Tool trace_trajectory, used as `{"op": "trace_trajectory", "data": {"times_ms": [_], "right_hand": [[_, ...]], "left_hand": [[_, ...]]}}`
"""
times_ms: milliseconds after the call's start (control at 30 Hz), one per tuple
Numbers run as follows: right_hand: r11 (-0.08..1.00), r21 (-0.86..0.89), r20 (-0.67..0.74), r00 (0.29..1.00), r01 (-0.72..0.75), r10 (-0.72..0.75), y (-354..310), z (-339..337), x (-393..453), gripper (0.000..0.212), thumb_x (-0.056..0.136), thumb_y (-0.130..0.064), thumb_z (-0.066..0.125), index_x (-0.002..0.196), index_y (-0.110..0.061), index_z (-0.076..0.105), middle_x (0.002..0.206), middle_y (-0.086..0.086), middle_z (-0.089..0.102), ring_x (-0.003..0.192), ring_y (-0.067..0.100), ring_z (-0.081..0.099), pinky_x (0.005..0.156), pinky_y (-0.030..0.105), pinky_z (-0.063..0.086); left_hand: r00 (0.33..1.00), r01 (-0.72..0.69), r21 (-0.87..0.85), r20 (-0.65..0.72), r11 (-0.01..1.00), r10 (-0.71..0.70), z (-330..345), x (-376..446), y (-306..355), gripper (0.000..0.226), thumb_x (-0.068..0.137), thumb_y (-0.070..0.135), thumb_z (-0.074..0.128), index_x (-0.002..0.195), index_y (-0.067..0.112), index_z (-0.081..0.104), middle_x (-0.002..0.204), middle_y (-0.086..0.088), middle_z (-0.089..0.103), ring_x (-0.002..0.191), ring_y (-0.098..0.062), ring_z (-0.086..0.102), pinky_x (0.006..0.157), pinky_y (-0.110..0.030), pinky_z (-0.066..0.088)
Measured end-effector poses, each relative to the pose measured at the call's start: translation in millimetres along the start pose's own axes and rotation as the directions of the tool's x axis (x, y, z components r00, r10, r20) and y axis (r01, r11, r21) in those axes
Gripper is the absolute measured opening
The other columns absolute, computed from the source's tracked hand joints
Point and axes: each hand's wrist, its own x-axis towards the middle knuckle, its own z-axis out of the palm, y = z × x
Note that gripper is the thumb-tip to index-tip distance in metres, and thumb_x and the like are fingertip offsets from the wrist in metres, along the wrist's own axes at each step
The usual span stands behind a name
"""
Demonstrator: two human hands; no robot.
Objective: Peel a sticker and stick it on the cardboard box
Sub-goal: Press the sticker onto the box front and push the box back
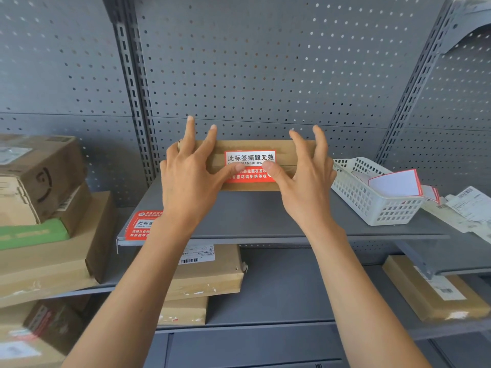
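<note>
A flat brown cardboard box (281, 150) lies on the grey shelf (252, 216) against the pegboard. A red and white sticker (249, 158) with printed characters sits across the box's top and front edge. My left hand (188, 176) rests on the box's left part, fingers spread, its thumb pressing the sticker's left side. My right hand (305, 179) is on the right part, thumb pressing the sticker's right side. Neither hand grips anything. A second red sticker sheet (140, 225) lies on the shelf's front left, partly hidden by my left forearm.
A white plastic basket (372, 205) holding red-edged sticker sheets stands to the right on the shelf. Stacked cardboard parcels (42, 197) fill the left side. More parcels (210, 272) lie on lower shelves, and papers (467, 208) at far right.
</note>
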Motion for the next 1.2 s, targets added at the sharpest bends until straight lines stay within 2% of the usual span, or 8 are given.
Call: {"op": "trace_trajectory", "data": {"times_ms": [200,433,500,600,700,967,1200], "right_hand": [[0.999,0.023,0.017,1.000,0.026,-0.026,-2.3,-5.8,0.2,0.066,0.094,-0.057,0.058,0.151,-0.027,0.042,0.168,0.005,0.014,0.138,0.036,0.034,0.112,0.051,0.025],[0.999,0.001,0.041,0.998,0.052,-0.052,-4.4,-11.2,0.6,0.055,0.104,-0.048,0.044,0.154,-0.027,0.038,0.169,0.004,0.010,0.142,0.037,0.029,0.113,0.053,0.027],[0.999,0.001,0.051,0.998,0.037,-0.037,-7.6,-11.9,-1.2,0.065,0.099,-0.058,0.046,0.155,-0.029,0.034,0.169,0.002,0.007,0.143,0.036,0.028,0.115,0.054,0.026],[0.999,-0.031,0.065,0.998,0.022,-0.020,-12.9,-12.1,-5.3,0.096,0.079,-0.081,0.053,0.157,-0.031,0.029,0.170,0.001,0.002,0.143,0.034,0.026,0.114,0.051,0.026],[0.998,-0.046,0.066,0.997,0.034,-0.031,-12.1,-12.1,-6.4,0.105,0.073,-0.085,0.057,0.157,-0.030,0.026,0.170,0.002,0.000,0.143,0.034,0.026,0.112,0.050,0.027],[0.999,0.021,0.117,0.992,0.039,-0.041,-3.9,-13.9,-5.5,0.096,0.081,-0.071,0.063,0.158,-0.028,0.027,0.170,0.002,0.001,0.143,0.037,0.026,0.115,0.052,0.024],[0.994,0.091,0.153,0.985,0.062,-0.075,0.9,-16.7,-0.2,0.079,0.092,-0.052,0.064,0.158,-0.030,0.026,0.169,0.001,0.004,0.141,0.036,0.025,0.118,0.051,0.024]], "left_hand": [[1.000,0.001,0.001,0.023,1.000,-0.001,-3.5,-0.5,-2.6,0.089,0.079,0.082,0.037,0.154,0.035,0.041,0.171,-0.003,0.018,0.134,-0.041,0.043,0.105,-0.057,0.038],[0.999,-0.022,-0.002,0.043,1.000,0.022,-8.6,-3.1,-5.1,0.083,0.087,0.078,0.031,0.156,0.034,0.036,0.171,-0.004,0.015,0.140,-0.042,0.038,0.108,-0.058,0.036],[0.999,-0.025,0.018,0.048,1.000,0.024,-8.2,-3.9,-5.5,0.090,0.082,0.086,0.038,0.157,0.035,0.035,0.172,-0.003,0.014,0.140,-0.041,0.037,0.108,-0.057,0.037],[0.999,-0.017,0.036,0.048,0.999,0.016,-9.6,-4.8,-2.8,0.106,0.069,0.094,0.045,0.156,0.036,0.036,0.171,-0.002,0.015,0.139,-0.040,0.038,0.106,-0.056,0.039],[0.998,-0.016,0.056,0.053,0.998,0.013,-12.6,-3.4,-0.7,0.107,0.066,0.092,0.047,0.157,0.036,0.035,0.171,-0.002,0.014,0.138,-0.040,0.039,0.106,-0.056,0.039],[0.995,-0.058,0.072,0.083,0.996,0.052,-14.6,-2.7,-5.3,0.099,0.073,0.085,0.050,0.157,0.035,0.035,0.171,-0.005,0.016,0.134,-0.044,0.039,0.105,-0.058,0.040],[0.984,-0.085,-0.005,0.158,0.996,0.085,-24.8,0.9,-13.0,0.095,0.075,0.077,0.045,0.158,0.034,0.031,0.172,-0.006,0.011,0.134,-0.045,0.037,0.111,-0.057,0.034]]}}
